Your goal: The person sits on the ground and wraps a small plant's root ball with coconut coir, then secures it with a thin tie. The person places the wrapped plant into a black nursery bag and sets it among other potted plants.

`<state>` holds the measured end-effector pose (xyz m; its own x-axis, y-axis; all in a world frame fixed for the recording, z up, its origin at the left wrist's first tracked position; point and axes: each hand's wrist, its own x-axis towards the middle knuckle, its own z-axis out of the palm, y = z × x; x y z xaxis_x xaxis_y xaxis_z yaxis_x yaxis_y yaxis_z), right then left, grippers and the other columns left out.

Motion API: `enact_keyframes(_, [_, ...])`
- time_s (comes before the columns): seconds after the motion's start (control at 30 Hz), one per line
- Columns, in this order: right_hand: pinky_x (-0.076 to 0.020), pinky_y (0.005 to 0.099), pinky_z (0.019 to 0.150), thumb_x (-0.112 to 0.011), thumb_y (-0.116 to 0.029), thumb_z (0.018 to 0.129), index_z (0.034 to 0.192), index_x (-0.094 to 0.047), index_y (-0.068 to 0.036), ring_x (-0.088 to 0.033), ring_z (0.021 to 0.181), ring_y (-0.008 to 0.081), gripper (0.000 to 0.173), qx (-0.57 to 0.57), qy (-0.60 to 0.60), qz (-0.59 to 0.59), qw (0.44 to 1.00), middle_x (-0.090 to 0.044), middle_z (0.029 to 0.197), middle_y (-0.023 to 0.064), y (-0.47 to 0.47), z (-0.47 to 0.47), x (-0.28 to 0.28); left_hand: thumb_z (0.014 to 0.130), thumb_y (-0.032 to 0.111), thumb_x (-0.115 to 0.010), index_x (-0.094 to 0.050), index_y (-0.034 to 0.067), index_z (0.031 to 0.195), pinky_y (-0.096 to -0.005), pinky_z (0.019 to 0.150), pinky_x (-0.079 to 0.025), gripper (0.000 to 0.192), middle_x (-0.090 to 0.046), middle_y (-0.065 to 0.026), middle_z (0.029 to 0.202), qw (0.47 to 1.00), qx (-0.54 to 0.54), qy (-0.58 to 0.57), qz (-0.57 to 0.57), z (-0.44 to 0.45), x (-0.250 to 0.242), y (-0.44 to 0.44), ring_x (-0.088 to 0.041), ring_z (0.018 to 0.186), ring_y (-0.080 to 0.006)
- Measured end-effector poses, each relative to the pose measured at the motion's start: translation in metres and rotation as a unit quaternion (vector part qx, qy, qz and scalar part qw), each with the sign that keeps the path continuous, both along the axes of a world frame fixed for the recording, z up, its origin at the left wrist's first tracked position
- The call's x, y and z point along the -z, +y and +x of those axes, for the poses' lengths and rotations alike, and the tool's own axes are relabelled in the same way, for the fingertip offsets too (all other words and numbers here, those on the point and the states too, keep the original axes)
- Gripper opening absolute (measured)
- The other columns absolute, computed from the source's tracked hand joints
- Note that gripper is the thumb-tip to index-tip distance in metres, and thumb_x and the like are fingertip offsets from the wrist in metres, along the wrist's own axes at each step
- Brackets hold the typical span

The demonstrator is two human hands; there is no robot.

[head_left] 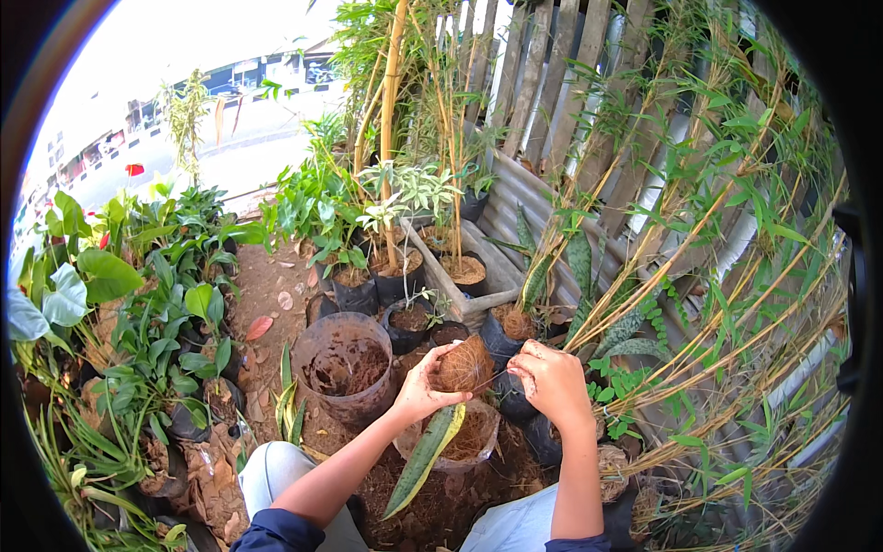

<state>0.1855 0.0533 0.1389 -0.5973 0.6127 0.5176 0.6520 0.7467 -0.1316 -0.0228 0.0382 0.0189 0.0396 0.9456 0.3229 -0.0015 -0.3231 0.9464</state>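
Observation:
My left hand (pixel 422 386) grips a brown ball wrapped in coconut fibre (pixel 466 366), cupping it from the left side. A snake plant leaf (pixel 426 459) with yellow edges hangs down from under the ball, pointing toward my knees. To the right, my right hand (pixel 548 379) pinches a thin dark strand (pixel 500 375) that runs to the ball's side. Below the ball stands a clear plastic tub (pixel 495 441) holding loose brown fibre (pixel 469 435). Left of my hands is a larger translucent bucket (pixel 343 403) with moist dark soil inside.
Small snake plant leaves (pixel 288 397) lie beside the bucket. Black plant bags (pixel 355 293) and a concrete planter (pixel 486 302) stand ahead. Leafy potted plants (pixel 159 310) line the left; bamboo stems (pixel 662 255) lean in from the right before corrugated metal sheeting (pixel 552 228).

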Motion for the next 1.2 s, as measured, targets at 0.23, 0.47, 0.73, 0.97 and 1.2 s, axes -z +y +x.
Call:
enact_keyframes(0.23, [-0.0490, 0.0355, 0.058, -0.066, -0.014, 0.077, 0.077, -0.065, -0.007, -0.062, 0.068, 0.0242, 0.007, -0.009, 0.082, 0.047, 0.995, -0.058, 0.078, 0.0054, 0.005, -0.006, 0.008, 0.064, 0.012, -0.084, -0.042, 0.006, 0.130, -0.0319, 0.095, -0.044, 0.078, -0.056, -0.0065, 0.121, 0.997, 0.060, 0.052, 0.020, 0.005, -0.010, -0.008, -0.056, 0.107, -0.0141])
enact_keyframes(0.47, [-0.0470, 0.0329, 0.057, -0.067, -0.013, 0.078, 0.079, -0.067, -0.005, -0.060, 0.065, 0.0255, 0.009, 0.006, 0.175, -0.047, 0.983, -0.060, 0.077, 0.0068, 0.017, 0.000, 0.016, 0.065, 0.010, -0.083, -0.041, 0.007, 0.130, -0.0341, 0.095, -0.044, 0.078, -0.051, -0.0057, 0.127, 0.993, 0.116, 0.007, 0.013, 0.005, -0.014, -0.010, -0.052, 0.112, -0.0150])
enact_keyframes(0.73, [-0.0334, 0.0245, 0.053, -0.073, -0.002, 0.072, 0.079, -0.069, 0.001, -0.041, 0.057, 0.0081, 0.009, -0.061, 0.259, -0.224, 0.938, -0.050, 0.064, 0.0009, 0.032, 0.013, 0.022, 0.065, 0.008, -0.082, -0.038, 0.009, 0.132, -0.0355, 0.097, -0.042, 0.080, -0.044, -0.0044, 0.132, 0.985, 0.172, -0.007, -0.014, 0.002, -0.025, -0.016, -0.047, 0.117, -0.0175])
enact_keyframes(0.97, [-0.0299, 0.0218, 0.051, -0.074, -0.006, 0.074, 0.077, -0.069, 0.002, -0.040, 0.057, 0.0047, 0.011, -0.083, 0.343, -0.323, 0.878, -0.054, 0.069, -0.0025, 0.053, 0.022, 0.043, 0.066, 0.005, -0.081, -0.036, 0.011, 0.134, -0.0370, 0.097, -0.044, 0.081, -0.043, -0.0031, 0.133, 0.980, 0.199, -0.012, -0.007, 0.010, -0.027, -0.023, -0.046, 0.120, -0.0185])
enact_keyframes(1.2, [-0.0337, 0.0172, 0.045, -0.068, -0.003, 0.080, 0.089, -0.064, -0.002, -0.051, 0.054, 0.0031, 0.010, -0.138, 0.515, -0.604, 0.592, -0.068, 0.082, 0.0042, 0.063, 0.019, 0.080, 0.066, 0.001, -0.080, -0.035, 0.011, 0.135, -0.0373, 0.097, -0.044, 0.083, -0.043, -0.0045, 0.132, 0.976, 0.208, -0.056, -0.010, 0.013, -0.027, -0.022, -0.046, 0.120, -0.0191])
